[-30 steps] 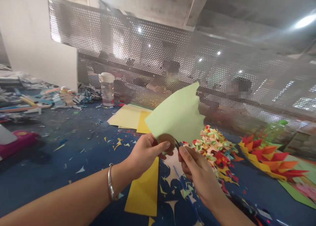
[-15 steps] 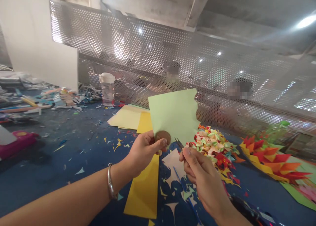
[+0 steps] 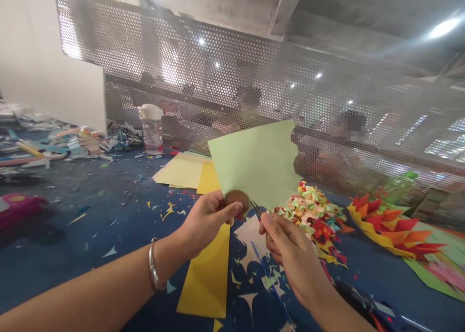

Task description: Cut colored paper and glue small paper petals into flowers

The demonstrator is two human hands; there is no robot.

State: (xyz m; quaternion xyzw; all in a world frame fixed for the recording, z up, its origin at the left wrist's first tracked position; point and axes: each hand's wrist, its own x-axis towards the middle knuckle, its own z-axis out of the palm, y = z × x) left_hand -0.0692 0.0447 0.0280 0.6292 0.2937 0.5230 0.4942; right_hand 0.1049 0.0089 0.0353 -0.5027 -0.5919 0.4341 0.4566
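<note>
paper sheet (image 3: 256, 162) shows plain pale green; round disc (image 3: 237, 201) is brown. scissors (image 3: 257, 210) read dark grey. paper strip (image 3: 207, 279) is solid golden yellow. tabletop (image 3: 47, 269) is dark blue. pointed paper ornament (image 3: 395, 228) runs red, orange, yellow. heap of paper pieces (image 3: 308, 203) mixes cream, red, pale green. bracelet (image 3: 154, 269) is silver. perforated panel (image 3: 218, 87) is grey, dotted all over.

- My left forearm (image 3: 90, 293): in from lower left, angled up.
- Left hand (image 3: 202, 221): pinching, thumb (image 3: 229, 211) pointing right.
- My right forearm (image 3: 337, 310): in from lower right.
- Right hand (image 3: 288, 249): gripping, fingers (image 3: 273, 245) curled, near the left.
- Fingertips partly hidden, can't confirm my exact grip.
</note>
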